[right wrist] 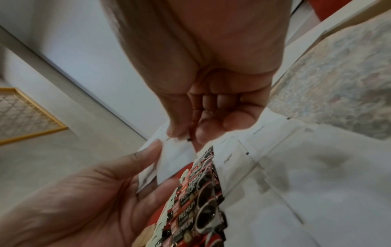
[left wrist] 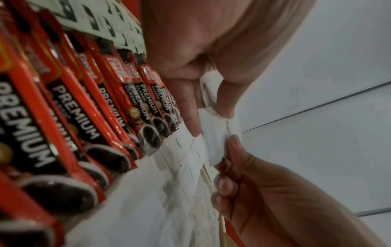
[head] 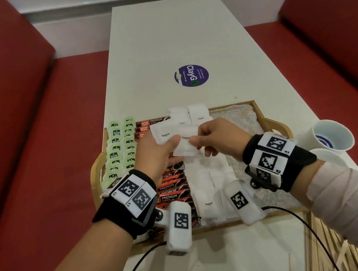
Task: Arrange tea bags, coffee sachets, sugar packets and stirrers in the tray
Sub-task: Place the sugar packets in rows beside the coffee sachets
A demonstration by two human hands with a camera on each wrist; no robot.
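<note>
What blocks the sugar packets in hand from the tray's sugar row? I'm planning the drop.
Nothing visible: both hands, left hand and right hand, hold sugar packets directly above the sugar row in the tray.

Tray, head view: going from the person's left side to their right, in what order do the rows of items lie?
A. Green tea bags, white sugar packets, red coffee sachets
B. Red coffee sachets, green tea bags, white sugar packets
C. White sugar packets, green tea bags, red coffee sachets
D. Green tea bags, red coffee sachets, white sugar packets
D: in the tray, the green tea bags lie leftmost, the red coffee sachets next, then the white sugar packets.
</note>
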